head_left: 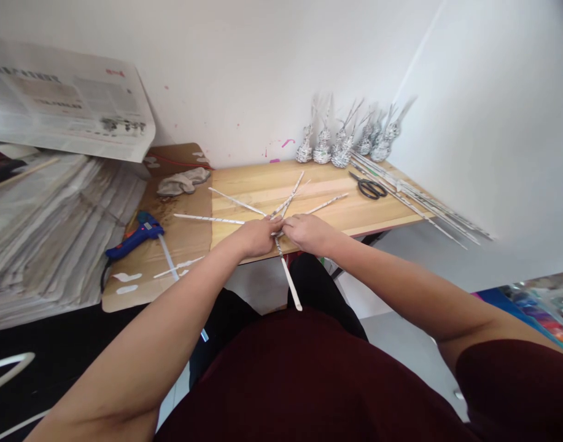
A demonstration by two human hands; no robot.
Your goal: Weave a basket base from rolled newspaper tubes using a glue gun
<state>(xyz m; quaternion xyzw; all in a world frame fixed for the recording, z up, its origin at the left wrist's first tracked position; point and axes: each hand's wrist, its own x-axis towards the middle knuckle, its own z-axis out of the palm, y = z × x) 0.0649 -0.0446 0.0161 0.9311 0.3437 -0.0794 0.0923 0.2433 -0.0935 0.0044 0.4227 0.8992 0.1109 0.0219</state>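
Note:
Several thin rolled newspaper sticks lie crossed in a star on the wooden table. Both hands meet at the crossing point near the table's front edge. My left hand is closed, pinching the sticks at the centre. My right hand is closed on the same bundle from the right. One stick hangs down past the table edge toward my lap.
A blue glue gun lies on brown cardboard at left, with a crumpled cloth behind it. Stacked newspapers fill the far left. Black scissors, more paper sticks and several small woven paper pieces sit at the back right.

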